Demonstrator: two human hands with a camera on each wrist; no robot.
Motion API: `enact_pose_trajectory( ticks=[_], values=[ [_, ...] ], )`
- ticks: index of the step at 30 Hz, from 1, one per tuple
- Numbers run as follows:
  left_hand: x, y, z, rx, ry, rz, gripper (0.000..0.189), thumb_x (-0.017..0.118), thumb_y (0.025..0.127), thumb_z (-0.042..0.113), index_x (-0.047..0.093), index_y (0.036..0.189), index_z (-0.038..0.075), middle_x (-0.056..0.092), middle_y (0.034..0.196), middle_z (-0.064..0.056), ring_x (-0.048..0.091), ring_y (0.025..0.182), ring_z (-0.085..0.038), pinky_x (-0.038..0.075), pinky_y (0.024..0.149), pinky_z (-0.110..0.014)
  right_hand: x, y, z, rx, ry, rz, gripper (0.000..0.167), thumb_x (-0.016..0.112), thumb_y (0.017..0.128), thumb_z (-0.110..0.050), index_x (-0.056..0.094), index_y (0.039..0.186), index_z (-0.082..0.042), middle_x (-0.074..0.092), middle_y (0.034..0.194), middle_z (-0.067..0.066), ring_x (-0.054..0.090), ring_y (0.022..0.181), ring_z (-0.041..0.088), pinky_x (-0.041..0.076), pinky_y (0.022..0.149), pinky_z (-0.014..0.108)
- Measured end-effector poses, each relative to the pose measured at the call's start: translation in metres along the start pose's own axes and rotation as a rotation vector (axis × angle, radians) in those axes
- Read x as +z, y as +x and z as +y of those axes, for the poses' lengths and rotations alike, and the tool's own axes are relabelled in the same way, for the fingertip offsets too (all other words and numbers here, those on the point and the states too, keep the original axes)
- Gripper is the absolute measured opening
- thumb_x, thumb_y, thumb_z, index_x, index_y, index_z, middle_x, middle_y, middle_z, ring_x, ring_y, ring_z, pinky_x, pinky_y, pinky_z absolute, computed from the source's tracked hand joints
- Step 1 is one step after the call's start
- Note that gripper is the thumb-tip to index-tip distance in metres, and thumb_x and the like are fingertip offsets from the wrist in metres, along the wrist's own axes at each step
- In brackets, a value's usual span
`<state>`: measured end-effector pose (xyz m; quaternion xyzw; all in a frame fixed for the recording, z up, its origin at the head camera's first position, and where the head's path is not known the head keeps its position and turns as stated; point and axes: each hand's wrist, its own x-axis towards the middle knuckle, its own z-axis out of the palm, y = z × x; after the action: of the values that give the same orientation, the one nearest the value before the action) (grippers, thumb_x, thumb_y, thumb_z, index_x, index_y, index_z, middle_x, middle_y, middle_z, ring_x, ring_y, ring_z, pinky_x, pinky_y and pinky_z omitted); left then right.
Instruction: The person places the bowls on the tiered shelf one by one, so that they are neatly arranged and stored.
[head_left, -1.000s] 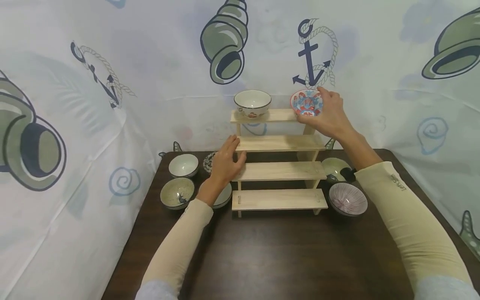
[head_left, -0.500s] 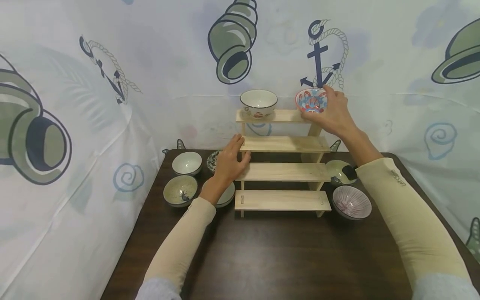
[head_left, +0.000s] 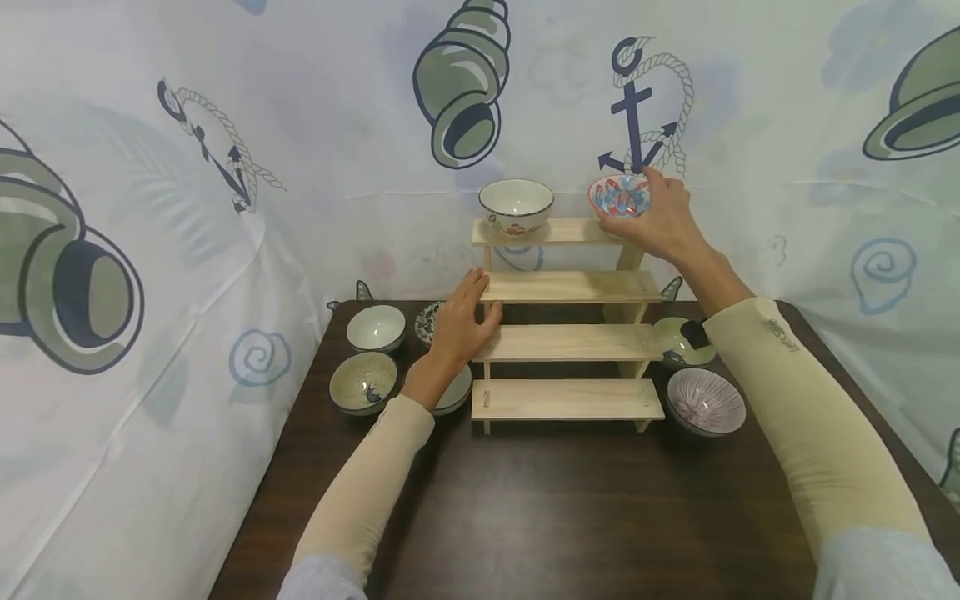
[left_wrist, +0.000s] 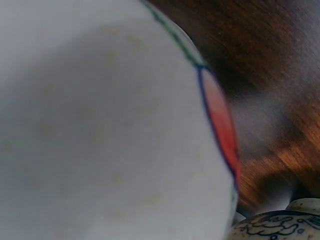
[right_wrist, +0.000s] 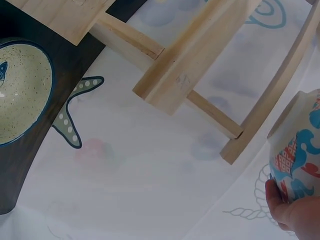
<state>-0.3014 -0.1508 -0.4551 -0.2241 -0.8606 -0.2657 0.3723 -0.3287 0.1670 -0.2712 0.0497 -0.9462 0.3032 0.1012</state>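
Observation:
My right hand (head_left: 660,217) holds a small bowl (head_left: 617,197) with a red and blue pattern at the right end of the top tier of a wooden stepped stand (head_left: 567,400). In the right wrist view my fingertips press the patterned side of this bowl (right_wrist: 297,155), and its foot faces the top plank. My left hand (head_left: 461,325) rests at the stand's left side, fingers at the second tier from the top and thumb beside the tier below. A white bowl with a dark rim (head_left: 516,208) sits on the top tier's left. The lower three tiers are bare.
Left of the stand are a white bowl (head_left: 376,328), a speckled bowl (head_left: 363,383), a dark-patterned bowl (head_left: 427,323) and a partly hidden pale bowl (head_left: 454,392). Right of it stand a green bowl (head_left: 681,343) and a pink-striped bowl (head_left: 707,402). A printed cloth (head_left: 360,108) hangs behind the dark table (head_left: 570,500).
The patterned bowl in my right hand has shifted slightly and tilted, showing less of its inside. My left hand has stayed at the stand's side. The head view has shifted a little.

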Motion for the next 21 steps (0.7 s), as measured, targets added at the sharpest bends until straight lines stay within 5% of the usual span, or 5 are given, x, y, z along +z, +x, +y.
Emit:
enact_pose_trajectory(
  ticks=[21],
  values=[
    [-0.003, -0.001, 0.002, -0.034, 0.021, -0.046, 0.052, 0.058, 0.098, 0.032, 0.062, 0.139, 0.001, 0.058, 0.149, -0.018, 0.054, 0.142, -0.033, 0.055, 0.104, -0.051, 0.01, 0.012, -0.01, -0.007, -0.047, -0.039, 0.112, 0.068, 0.084, -0.059, 0.009, 0.167, -0.009, 0.024, 0.16, 0.034, 0.032, 0.142, 0.047, 0.04, 0.114, 0.064]
  ],
)
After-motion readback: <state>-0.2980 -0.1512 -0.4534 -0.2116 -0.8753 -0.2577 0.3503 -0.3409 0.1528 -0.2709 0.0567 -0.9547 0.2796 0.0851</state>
